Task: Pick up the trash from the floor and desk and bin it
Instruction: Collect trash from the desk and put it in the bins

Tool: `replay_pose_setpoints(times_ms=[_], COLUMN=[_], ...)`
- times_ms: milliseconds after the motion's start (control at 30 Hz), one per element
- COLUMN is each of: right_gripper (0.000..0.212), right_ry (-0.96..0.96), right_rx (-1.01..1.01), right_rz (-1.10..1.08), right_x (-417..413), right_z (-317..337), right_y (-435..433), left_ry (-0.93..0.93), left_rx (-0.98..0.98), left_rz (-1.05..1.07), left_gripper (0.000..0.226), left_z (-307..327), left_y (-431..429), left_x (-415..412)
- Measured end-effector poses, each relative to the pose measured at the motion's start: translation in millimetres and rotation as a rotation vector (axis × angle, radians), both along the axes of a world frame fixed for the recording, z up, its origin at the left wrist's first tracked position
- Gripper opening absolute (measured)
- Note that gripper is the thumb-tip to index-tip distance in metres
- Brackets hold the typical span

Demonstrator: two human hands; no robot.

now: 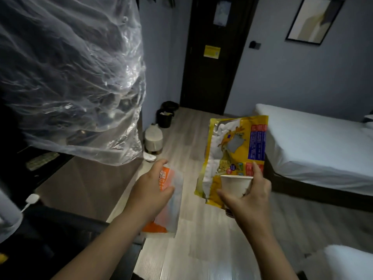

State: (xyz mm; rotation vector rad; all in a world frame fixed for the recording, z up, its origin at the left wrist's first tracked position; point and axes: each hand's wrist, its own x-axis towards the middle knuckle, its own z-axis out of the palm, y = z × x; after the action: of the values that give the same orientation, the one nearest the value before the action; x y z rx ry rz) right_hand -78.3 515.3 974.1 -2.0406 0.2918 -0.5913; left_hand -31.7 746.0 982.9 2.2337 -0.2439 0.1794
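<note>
My left hand (152,187) grips an orange and white plastic wrapper (170,209) that hangs down below it over the floor. My right hand (247,197) holds a white paper cup (235,183) together with a large yellow snack bag (232,150), which stands upright above the cup. Two black bins (165,116) stand far ahead on the floor, left of the dark door; the nearer one has pale trash in it.
A clear plastic cover (70,77) hangs over dark things at the upper left, above a dark desk (42,164). A small white stool (153,140) stands by the wall before the bins. A white bed (314,146) fills the right. Light wooden floor (201,249) runs ahead.
</note>
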Motion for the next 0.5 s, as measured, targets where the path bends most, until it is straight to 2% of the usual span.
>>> replay_pose_setpoints(times_ms=[300,500], right_gripper=[0.108,0.108], right_ry=[-0.053,-0.09], right_rx=[0.031,0.006], right_rz=[-0.043,-0.054], right_x=[120,217], right_z=[-13,1], right_y=[-57,-121], left_ry=[-0.069,-0.078], left_rx=[0.021,0.082], left_rz=[-0.027,-0.014], left_gripper=[0.065,0.066], left_z=[-7,6], left_y=[-60,-121], left_x=[128,223])
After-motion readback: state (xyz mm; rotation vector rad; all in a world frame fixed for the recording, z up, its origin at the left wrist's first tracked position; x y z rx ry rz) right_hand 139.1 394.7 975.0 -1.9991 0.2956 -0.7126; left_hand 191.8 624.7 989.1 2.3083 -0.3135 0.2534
